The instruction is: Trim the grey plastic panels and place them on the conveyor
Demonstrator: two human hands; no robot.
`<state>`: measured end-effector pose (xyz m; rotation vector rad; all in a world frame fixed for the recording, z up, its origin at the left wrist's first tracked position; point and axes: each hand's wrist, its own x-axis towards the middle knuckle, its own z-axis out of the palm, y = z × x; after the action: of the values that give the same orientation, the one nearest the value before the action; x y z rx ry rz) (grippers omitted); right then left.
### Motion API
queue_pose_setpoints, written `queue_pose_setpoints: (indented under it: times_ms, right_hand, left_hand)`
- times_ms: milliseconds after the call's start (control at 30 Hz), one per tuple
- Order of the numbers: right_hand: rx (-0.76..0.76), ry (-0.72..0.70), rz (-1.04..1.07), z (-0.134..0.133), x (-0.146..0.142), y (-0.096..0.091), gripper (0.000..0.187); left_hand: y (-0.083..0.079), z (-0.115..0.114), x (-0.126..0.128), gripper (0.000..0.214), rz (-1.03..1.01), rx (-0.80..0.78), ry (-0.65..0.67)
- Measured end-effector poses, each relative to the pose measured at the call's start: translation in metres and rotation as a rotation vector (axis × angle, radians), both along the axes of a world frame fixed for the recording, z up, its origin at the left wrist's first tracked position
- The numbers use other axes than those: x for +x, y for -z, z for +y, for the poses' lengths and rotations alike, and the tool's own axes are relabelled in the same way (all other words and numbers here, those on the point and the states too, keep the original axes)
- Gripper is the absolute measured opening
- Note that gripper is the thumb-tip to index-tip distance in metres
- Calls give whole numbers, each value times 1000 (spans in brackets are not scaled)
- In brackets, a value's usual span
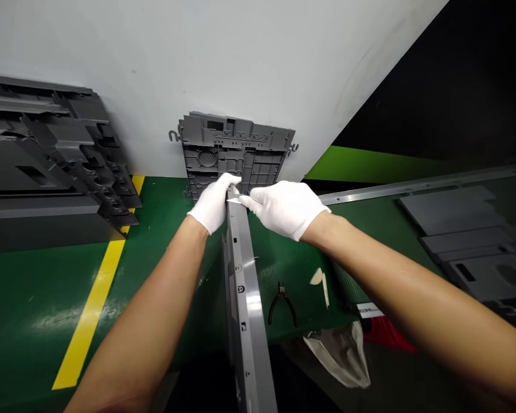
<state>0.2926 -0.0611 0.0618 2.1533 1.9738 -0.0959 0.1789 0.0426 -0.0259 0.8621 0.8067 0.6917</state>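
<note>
A long grey plastic panel (pixel 246 304) stands on edge and runs away from me down the middle of the view. My left hand (pixel 214 202), in a white glove, is closed round the panel's far top end. My right hand (pixel 286 206), also gloved in white, is closed on a small blade-like tool (pixel 234 198) whose tip meets the panel's far edge beside the left hand. Behind both hands a grey ribbed plastic part (pixel 236 150) leans against the white wall.
Dark grey panels (pixel 47 166) are stacked at the left beside a yellow floor line (pixel 94 304). Black pliers (pixel 282 302), pale scraps (pixel 320 281) and a crumpled bag (pixel 339 355) lie on the green floor. More grey panels (pixel 468 241) and a metal rail (pixel 413 186) lie at right.
</note>
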Motion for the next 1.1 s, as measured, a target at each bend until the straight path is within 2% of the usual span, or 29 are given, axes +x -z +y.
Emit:
queue_pose_setpoints:
  times_ms: [200, 400, 600, 800, 1100]
  right_hand:
    - [6, -64, -99, -6, -5, -5, 73]
    - [-15, -70, -146, -9, -6, -8, 70]
    - [8, -66, -110, -11, -5, -6, 68]
    - [16, -56, -48, -12, -4, -5, 70]
    - [13, -82, -75, -13, -4, -4, 72]
  left_hand:
    - [8, 2, 2, 33, 12, 20, 15]
    - [13, 4, 5, 32, -30, -15, -9]
    - [11, 2, 6, 35, -33, -40, -18]
    - [13, 3, 3, 37, -38, 1, -2]
    - [10, 2, 1, 37, -40, -2, 26]
